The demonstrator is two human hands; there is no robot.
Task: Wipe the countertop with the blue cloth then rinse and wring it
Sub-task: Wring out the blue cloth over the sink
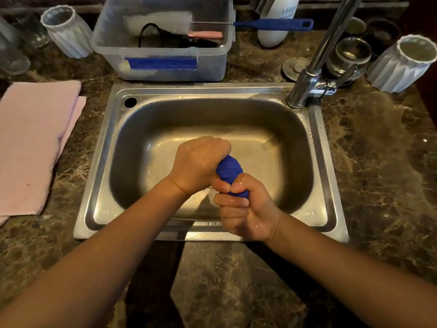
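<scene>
The blue cloth (229, 171) is twisted into a tight roll above the steel sink (212, 92). My left hand (198, 163) grips its far end in a fist, knuckles up. My right hand (246, 207) is clenched around its near end, close to the sink's front rim. Both hands look wet and almost touch each other. Only a short piece of the cloth shows between the fists; the rest is hidden inside them. The dark marble countertop (378, 150) surrounds the sink.
A chrome tap (314, 67) rises at the sink's back right corner. Behind the sink stands a clear plastic tub (163, 39) holding brushes. A pink towel (33, 143) lies on the left counter. White ribbed cups (67, 31) (402, 65), glasses and a white bottle (276, 20) line the back.
</scene>
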